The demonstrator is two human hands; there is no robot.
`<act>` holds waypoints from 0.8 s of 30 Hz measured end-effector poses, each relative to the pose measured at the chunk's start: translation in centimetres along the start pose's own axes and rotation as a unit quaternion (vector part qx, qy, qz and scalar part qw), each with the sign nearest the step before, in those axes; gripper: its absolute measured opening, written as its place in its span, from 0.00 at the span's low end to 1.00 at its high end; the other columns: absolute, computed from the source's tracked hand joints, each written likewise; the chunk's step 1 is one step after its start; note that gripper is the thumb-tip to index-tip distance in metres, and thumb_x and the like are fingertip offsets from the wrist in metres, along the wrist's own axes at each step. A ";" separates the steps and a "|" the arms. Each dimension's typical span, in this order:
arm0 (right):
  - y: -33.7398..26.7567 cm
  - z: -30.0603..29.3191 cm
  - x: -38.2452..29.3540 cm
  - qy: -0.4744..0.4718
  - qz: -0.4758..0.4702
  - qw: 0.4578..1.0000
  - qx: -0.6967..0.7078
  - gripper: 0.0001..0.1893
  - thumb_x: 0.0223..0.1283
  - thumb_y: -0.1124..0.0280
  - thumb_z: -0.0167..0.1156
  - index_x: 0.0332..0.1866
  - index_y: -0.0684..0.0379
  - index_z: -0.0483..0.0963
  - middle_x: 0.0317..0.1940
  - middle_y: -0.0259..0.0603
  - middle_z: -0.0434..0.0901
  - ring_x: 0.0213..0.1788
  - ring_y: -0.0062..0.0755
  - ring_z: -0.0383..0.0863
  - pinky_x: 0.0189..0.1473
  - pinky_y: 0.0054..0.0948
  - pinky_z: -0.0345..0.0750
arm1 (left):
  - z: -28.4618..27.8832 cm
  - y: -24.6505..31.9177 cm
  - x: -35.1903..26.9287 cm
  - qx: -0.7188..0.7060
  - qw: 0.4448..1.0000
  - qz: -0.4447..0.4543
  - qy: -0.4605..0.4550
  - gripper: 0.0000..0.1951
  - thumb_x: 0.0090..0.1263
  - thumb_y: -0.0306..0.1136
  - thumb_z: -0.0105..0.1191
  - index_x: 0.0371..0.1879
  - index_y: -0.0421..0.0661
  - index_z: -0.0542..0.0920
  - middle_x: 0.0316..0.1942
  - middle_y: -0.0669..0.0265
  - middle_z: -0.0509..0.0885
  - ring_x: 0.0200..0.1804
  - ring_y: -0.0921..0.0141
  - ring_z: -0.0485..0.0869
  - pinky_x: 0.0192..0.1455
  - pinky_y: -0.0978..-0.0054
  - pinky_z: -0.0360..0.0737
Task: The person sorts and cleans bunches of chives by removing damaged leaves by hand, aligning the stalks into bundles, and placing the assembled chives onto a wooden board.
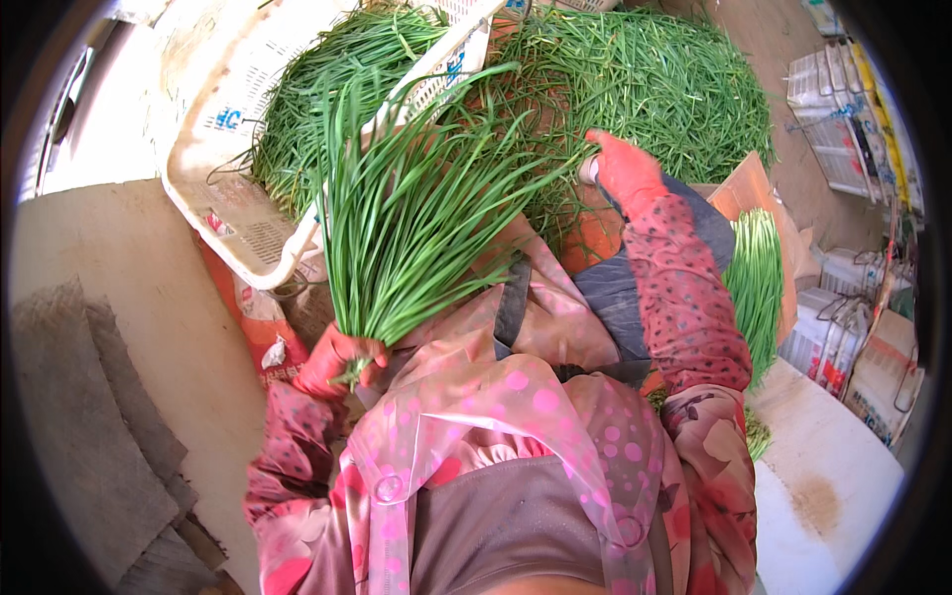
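My left hand (342, 361), in a red glove, grips a bunch of green Chinese chives (416, 238) by its cut ends. The leaves fan upward and to the right across the picture, over my lap. My right hand (631, 175), also gloved in red, is held out at the near edge of a large loose heap of chives (662, 89). It is slightly blurred, and whether its fingers pinch anything is unclear. Between the heap and the bunch, loose chive leaves (535, 149) lie scattered on an orange-red sheet (587, 238).
A white plastic crate (245, 260) at upper left holds more chives (327, 89). Right of my leg, chives (755, 282) stand packed in a cardboard box (785, 297). Bundled cartons (833, 119) line the right side. Grey cardboard pieces (82, 431) lie at left.
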State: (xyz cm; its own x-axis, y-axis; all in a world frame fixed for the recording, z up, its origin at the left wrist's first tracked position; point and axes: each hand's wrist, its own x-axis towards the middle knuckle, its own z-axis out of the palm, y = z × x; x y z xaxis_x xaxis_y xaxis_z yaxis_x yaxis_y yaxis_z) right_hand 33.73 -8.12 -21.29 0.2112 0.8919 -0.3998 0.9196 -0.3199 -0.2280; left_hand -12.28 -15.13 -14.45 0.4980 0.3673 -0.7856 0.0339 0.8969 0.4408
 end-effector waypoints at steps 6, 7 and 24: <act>-15.9 -9.4 -6.6 0.175 -0.509 0.828 0.158 0.32 0.45 0.62 0.71 0.59 0.58 0.73 0.50 0.47 0.80 0.52 0.44 0.80 0.54 0.39 0.76 | 4.1 9.2 1.9 0.327 0.944 -0.036 -0.035 0.09 0.55 0.30 0.60 0.31 0.38 0.82 0.22 0.63 0.82 0.18 0.74 0.78 0.19 0.78 0.73; -17.9 -8.2 -6.8 0.167 -0.545 0.804 0.168 0.34 0.41 0.61 0.73 0.58 0.57 0.73 0.48 0.48 0.81 0.51 0.45 0.80 0.54 0.41 0.75 | 5.0 10.8 2.1 0.380 0.923 -0.040 -0.056 0.07 0.55 0.27 0.60 0.31 0.39 0.81 0.21 0.65 0.81 0.18 0.75 0.78 0.18 0.77 0.72; -13.7 -10.4 -7.0 -0.171 -0.203 0.702 0.660 0.18 0.52 0.73 0.66 0.49 0.66 0.75 0.36 0.38 0.82 0.35 0.26 0.82 0.44 0.30 0.81 | 20.5 26.4 1.0 0.750 0.501 0.429 0.050 0.28 0.54 0.39 0.68 0.53 0.40 0.76 0.34 0.54 0.83 0.39 0.63 0.83 0.42 0.66 0.78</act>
State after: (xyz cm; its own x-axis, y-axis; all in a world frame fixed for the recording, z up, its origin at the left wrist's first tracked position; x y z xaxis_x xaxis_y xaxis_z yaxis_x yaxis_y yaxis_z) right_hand 23.07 -6.65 -6.14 -0.2789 0.9390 -0.2011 -0.2763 -0.2790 -0.9197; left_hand 6.82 3.89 5.32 0.8437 0.5367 -0.0120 0.4942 -0.7678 0.4076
